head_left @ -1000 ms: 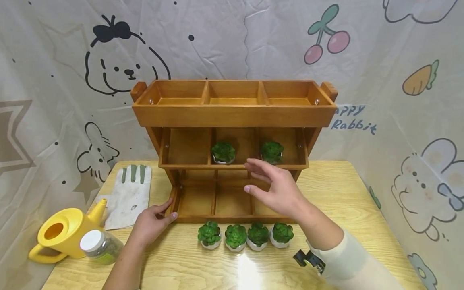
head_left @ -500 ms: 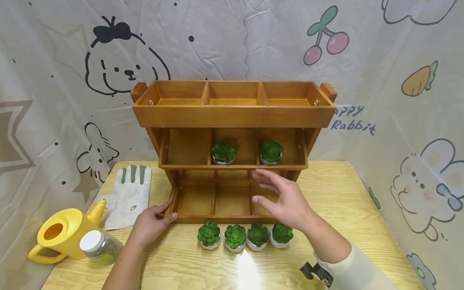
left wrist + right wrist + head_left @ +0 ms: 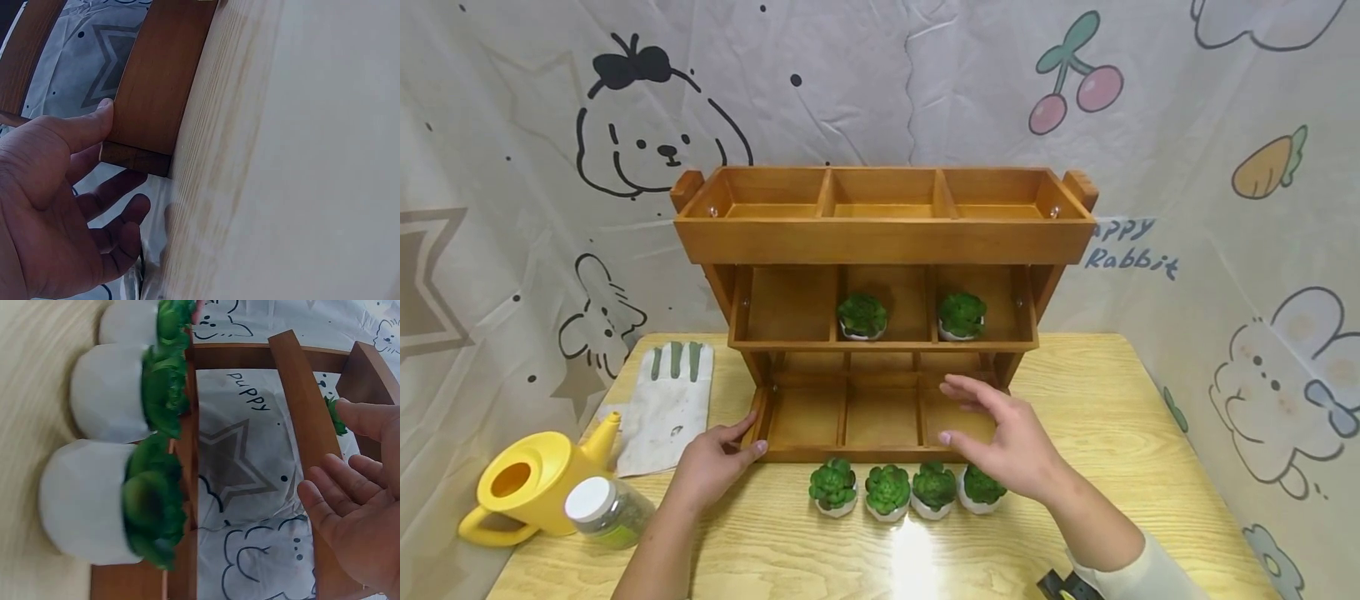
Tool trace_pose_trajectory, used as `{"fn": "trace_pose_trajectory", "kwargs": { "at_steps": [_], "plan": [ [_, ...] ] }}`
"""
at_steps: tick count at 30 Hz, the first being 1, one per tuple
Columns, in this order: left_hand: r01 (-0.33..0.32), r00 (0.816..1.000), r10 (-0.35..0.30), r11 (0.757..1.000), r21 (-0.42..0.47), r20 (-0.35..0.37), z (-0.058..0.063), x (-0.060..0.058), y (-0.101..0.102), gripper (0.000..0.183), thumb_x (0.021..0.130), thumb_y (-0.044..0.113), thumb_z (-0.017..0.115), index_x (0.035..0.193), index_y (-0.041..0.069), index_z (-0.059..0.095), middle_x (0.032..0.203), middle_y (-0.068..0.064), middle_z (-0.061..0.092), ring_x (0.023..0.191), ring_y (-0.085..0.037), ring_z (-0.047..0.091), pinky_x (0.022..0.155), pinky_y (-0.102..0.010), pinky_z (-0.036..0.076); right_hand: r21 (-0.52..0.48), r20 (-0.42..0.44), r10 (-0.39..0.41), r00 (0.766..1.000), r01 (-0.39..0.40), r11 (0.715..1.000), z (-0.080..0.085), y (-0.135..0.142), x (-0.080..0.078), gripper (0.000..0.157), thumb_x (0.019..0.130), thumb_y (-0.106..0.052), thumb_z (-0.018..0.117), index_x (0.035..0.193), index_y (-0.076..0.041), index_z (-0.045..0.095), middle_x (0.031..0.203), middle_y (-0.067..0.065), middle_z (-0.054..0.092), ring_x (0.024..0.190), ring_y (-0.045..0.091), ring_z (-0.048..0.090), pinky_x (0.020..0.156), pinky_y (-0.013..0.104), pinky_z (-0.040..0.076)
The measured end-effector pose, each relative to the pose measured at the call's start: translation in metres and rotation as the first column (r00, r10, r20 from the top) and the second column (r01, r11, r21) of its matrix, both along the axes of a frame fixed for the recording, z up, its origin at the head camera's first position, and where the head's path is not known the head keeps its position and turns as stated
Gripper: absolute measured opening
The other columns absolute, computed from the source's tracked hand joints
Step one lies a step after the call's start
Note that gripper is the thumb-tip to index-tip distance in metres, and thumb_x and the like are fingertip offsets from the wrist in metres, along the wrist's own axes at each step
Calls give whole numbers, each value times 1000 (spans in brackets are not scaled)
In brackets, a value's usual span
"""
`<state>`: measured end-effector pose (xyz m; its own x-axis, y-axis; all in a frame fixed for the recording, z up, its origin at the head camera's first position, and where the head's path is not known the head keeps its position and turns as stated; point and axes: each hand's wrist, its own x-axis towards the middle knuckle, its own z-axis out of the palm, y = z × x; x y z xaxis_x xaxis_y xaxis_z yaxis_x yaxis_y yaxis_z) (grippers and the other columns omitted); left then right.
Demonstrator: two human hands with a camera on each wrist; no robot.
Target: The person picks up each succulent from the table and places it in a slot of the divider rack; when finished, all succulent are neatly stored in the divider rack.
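A brown three-tier wooden shelf with divided trays stands on the table. My left hand grips the left end of its bottom tray; in the left wrist view the thumb lies against the wooden end and the fingers reach behind. Bare and relaxed, my right hand hovers before the bottom tray's right compartment, above the rightmost potted succulent. Several such succulents in white pots line up in front of the shelf. On the middle tier sit one succulent in the centre compartment and another in the right one.
At the left are a yellow watering can, a white-lidded clear jar and a white glove with green fingers. A printed cloth hangs behind and on both sides. The pale wooden table carries everything.
My right hand has moved down and to the right, away from the middle tier's right succulent, with nothing in it. My left hand stays at the shelf's end.
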<state>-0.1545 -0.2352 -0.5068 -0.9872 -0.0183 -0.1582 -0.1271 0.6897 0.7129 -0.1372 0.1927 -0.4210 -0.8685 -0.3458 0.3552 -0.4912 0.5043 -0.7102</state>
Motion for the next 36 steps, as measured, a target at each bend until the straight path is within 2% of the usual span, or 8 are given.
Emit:
{"fn": "trace_pose_trajectory", "kwargs": {
  "at_steps": [7, 18, 24, 31, 36],
  "plan": [
    [2, 1000, -2, 1000, -2, 3, 1, 1, 0, 61, 96, 40, 75, 151, 20, 56, 117, -12, 67, 92, -22, 61, 74, -37, 49, 52, 21, -16, 1000, 15, 999, -15, 9, 7, 66, 86, -17, 87, 146, -17, 58, 137, -4, 67, 117, 20, 67, 96, 43, 55],
    [14, 1000, -14, 1000, -19, 3, -1, 0, -1, 61, 97, 41, 75, 151, 20, 56, 120, -13, 67, 94, -22, 62, 77, -40, 50, 73, 37, -35, 999, 32, 997, -36, 21, 18, 68, 84, -17, 89, 145, -15, 59, 136, -3, 67, 118, 22, 66, 97, 47, 53],
    [13, 1000, -13, 1000, -14, -1, -2, -1, -1, 61, 96, 40, 75, 151, 21, 57, 117, -12, 68, 92, -21, 62, 75, -38, 50, 85, 100, -59, 993, 51, 995, -43, 29, 25, 71, 81, -22, 92, 144, -16, 59, 138, -1, 67, 121, 22, 64, 100, 50, 51],
    [5, 1000, -5, 1000, -1, 5, -1, -1, 0, 61, 96, 40, 76, 151, 21, 56, 123, -14, 67, 93, -21, 62, 75, -37, 49, 124, 168, -91, 982, 71, 990, -52, 40, 32, 77, 79, -34, 92, 145, -12, 59, 139, -1, 66, 124, 30, 62, 105, 60, 45],
    [8, 1000, -8, 1000, 0, 4, -1, -1, -1, 61, 96, 40, 75, 151, 20, 56, 125, -16, 67, 94, -22, 62, 76, -39, 50, 142, 183, -97, 978, 71, 987, -58, 46, 36, 78, 78, -34, 93, 145, -11, 59, 137, -2, 66, 122, 29, 64, 104, 57, 47]
  ]
}}
